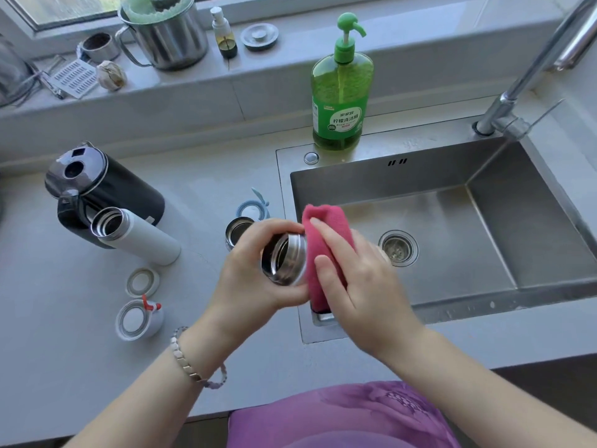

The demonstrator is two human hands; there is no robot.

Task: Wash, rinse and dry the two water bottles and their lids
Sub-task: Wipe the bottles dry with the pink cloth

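My left hand [252, 282] grips the open mouth end of a steel bottle [286, 258], tilted on its side over the sink's left rim. A pink cloth [324, 221] is wrapped round the bottle's body, which it hides, and my right hand [365, 286] curls over the cloth. The white bottle [139, 237] stands open and leaning on the counter at left. In front of it lie a white ring [142, 281] and a white lid [137, 320] with a red tab. A blue lid [253, 206] and a small steel cup [236, 231] sit just behind my left hand.
A black kettle [106, 185] stands behind the white bottle. Green dish soap [342, 92] stands at the back rim of the steel sink [371, 179], with the faucet [529, 69] at the right. A steel pot [168, 37] and small items line the window ledge.
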